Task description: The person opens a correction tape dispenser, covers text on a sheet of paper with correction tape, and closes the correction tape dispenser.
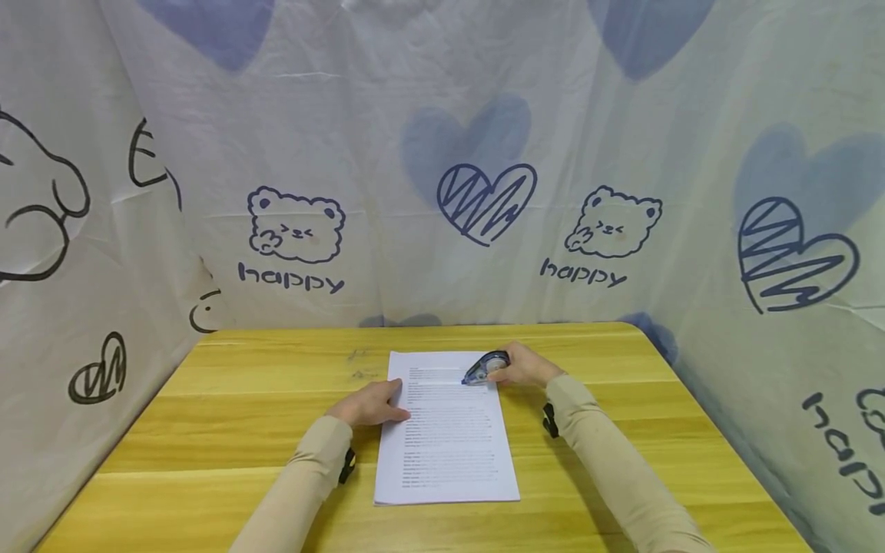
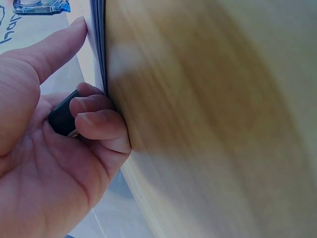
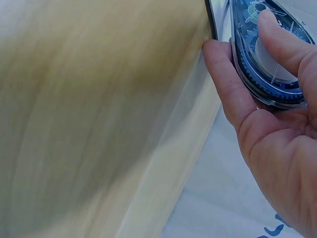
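Note:
A stack of printed sheets [image 1: 456, 476] lies on the wooden table. My right hand [image 1: 522, 365] grips a blue, see-through correction tape dispenser [image 1: 477, 370], thumb on its upper face. The dispenser's tip is at the upper right part of the text; whether it touches the paper I cannot tell. In the right wrist view the dispenser [image 3: 270, 59] shows its inner wheels. My left hand [image 1: 373, 403] rests at the left edge of the stack, thumb on the top sheet. Its curled fingers hold a small black cap-like piece [image 2: 63, 116], seen only in the left wrist view.
The yellow wood-grain table [image 1: 242, 430] reaches back to a white curtain [image 1: 387, 153] printed with hearts and bears, which also hangs at both sides. Faint dark marks [image 1: 359, 365] show on the table left of the sheets. Both wrists carry black straps [image 1: 550, 421].

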Tool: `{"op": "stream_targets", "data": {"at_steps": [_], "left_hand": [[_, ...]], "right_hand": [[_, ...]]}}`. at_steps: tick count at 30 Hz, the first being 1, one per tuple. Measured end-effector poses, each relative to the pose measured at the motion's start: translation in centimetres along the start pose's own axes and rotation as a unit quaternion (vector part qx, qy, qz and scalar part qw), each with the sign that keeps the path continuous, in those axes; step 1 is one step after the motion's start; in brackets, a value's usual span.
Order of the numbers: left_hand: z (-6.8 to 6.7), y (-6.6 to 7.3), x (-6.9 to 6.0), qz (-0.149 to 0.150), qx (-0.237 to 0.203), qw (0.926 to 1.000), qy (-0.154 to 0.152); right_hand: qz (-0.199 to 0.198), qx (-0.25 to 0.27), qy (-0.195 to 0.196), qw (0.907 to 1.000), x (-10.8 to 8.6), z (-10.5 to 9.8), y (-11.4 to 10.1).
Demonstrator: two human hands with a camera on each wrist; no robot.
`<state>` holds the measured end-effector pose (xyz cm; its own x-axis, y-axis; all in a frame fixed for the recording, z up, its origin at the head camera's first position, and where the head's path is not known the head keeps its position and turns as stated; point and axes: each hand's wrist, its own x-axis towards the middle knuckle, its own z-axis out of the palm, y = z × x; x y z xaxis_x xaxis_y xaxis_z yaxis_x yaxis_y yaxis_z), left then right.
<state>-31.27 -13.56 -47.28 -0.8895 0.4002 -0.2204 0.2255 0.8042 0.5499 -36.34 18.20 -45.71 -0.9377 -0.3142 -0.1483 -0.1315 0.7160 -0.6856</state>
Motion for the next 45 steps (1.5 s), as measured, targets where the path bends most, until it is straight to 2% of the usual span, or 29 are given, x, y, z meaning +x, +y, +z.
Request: {"op": "stream_targets", "data": {"at_steps": [13,17,21,29,37,45], "left_hand": [[-0.1,0.2,-0.1,-0.001,-0.001,1.0,0.0],[-0.2,0.3,-0.2,0.004,0.001,1.0,0.002],[-0.2,0.4,-0.3,0.004,0.002,1.0,0.003],[0.1,0.0,-0.2,-0.001,-0.003,1.0,0.002],[0.2,0.1,-0.2,0.005,0.006,1.0,0.005],[0.1,0.1,-0.3,0.008,0.006,0.9999,0.007]], "right_hand": [[0.01,0.024,-0.026,0.9993,0.5,-0.6,-0.2],[0.008,0.015,-0.033,0.9993,0.4,-1.0,-0.6],[0.006,-0.003,-0.026,0.9996,0.3,-1.1,-0.7],[0.008,0.015,-0.023,0.9996,-0.1,-0.8,-0.3],[0.017,0.121,-0.029,0.992,-0.2,-1.2,1.7],[-0.002,0.148,-0.016,0.9888,-0.8,-1.3,2.4]]}}
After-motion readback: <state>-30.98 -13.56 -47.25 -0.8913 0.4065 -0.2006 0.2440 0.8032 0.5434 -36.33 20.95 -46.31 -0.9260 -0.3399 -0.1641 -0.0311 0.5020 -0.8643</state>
